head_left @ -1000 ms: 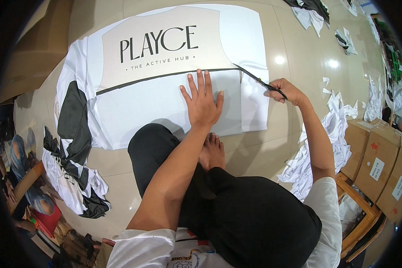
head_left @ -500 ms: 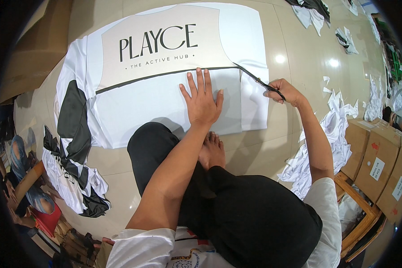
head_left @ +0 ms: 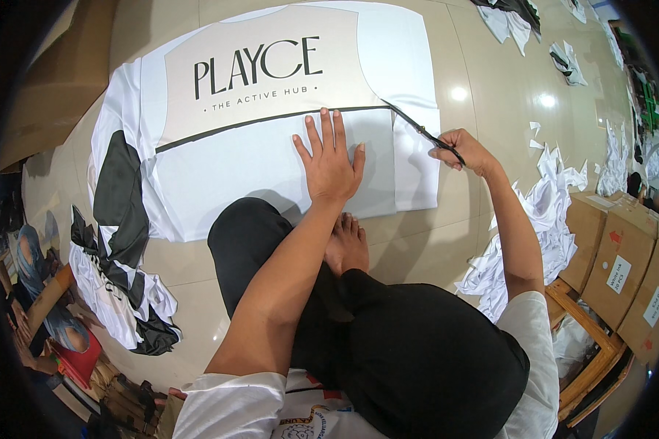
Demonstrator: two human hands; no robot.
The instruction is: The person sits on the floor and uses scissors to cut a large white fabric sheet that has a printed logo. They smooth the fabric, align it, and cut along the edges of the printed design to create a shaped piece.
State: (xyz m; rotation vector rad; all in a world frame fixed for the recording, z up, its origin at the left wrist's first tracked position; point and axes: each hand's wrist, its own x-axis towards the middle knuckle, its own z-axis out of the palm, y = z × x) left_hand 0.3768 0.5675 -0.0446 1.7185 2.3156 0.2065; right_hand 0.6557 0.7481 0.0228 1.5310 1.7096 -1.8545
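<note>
Cloth [head_left: 234, 172]: lies under and ahead of the left hand [head_left: 332, 172], flat, fingers spread, gripping nothing, long axis left to right; scissors [head_left: 422, 130]: in the right hand's [head_left: 467, 152] curled fingers, nearer the cloth's right edge, blades slanting forward-left.

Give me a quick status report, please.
Left hand flat on fabric. Right hand holding scissors, tips near the beige print's lower right corner. Left hand clear of scissors.
</note>
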